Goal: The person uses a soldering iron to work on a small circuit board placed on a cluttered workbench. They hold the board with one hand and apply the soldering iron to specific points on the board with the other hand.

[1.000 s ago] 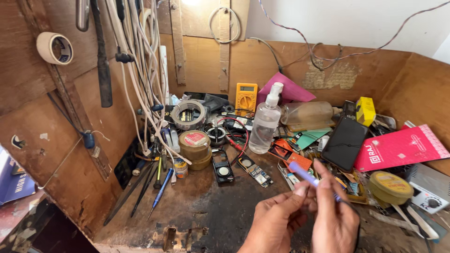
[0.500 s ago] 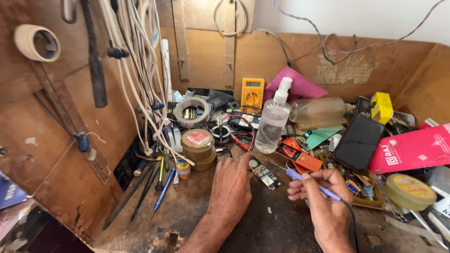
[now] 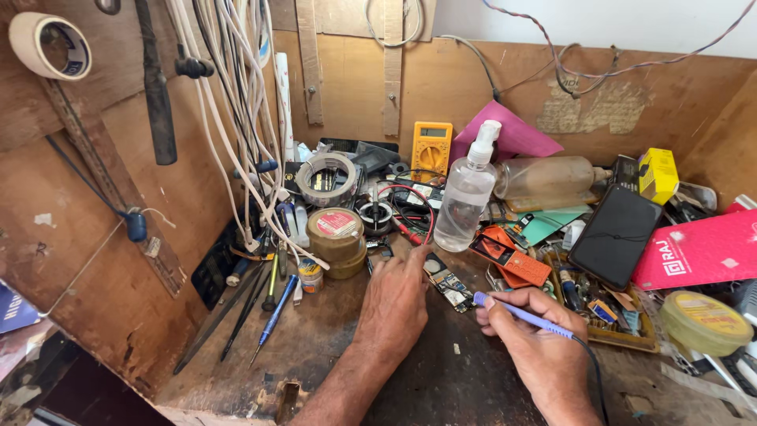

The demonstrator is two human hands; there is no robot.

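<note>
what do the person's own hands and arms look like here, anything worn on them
Both are bare: the left hand and right hand show no gloves, and no rings can be seen on the fingers in view. The forearms are uncovered to the frame's lower edge, with no sleeve, watch or wristband. Knuckles and veins stand out on the backs of both hands.

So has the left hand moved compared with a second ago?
Yes. The left hand has moved away from the right hand and forward across the bench, toward the stacked tape rolls; its fingertips now rest at the small circuit board.
</note>
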